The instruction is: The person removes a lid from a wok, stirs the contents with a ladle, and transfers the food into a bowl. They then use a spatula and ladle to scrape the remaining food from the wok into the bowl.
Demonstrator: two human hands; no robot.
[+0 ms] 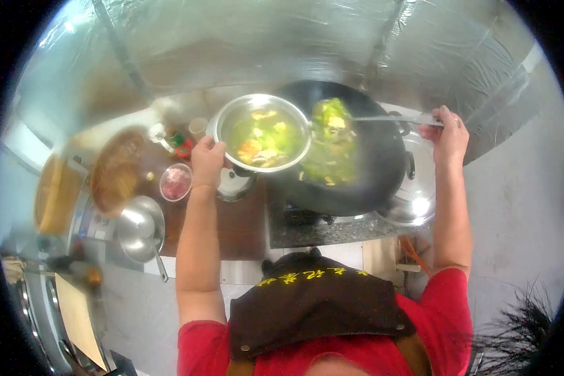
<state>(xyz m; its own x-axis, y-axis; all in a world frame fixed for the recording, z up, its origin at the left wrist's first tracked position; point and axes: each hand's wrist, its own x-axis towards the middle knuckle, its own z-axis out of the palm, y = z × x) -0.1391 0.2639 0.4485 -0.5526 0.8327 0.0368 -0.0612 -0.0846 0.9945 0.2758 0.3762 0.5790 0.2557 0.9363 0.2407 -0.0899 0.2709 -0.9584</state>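
The left hand (210, 161) is pinching the bowl (259, 98) at the wok (379, 169)'s left edge. The closed right hand (448, 136) is gripping the ladle (391, 118) beyond the right edge.

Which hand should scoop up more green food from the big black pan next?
Probably the right hand: it holds the long-handled utensil, which reaches over the black pan beside the green food. The left hand has the metal bowl in its grip.

Wok (379, 166): is showing black. Inside wok: food (331, 160) is showing green, yellow. Before wok: apron (313, 307) is displaying yellow characters on dark brown.
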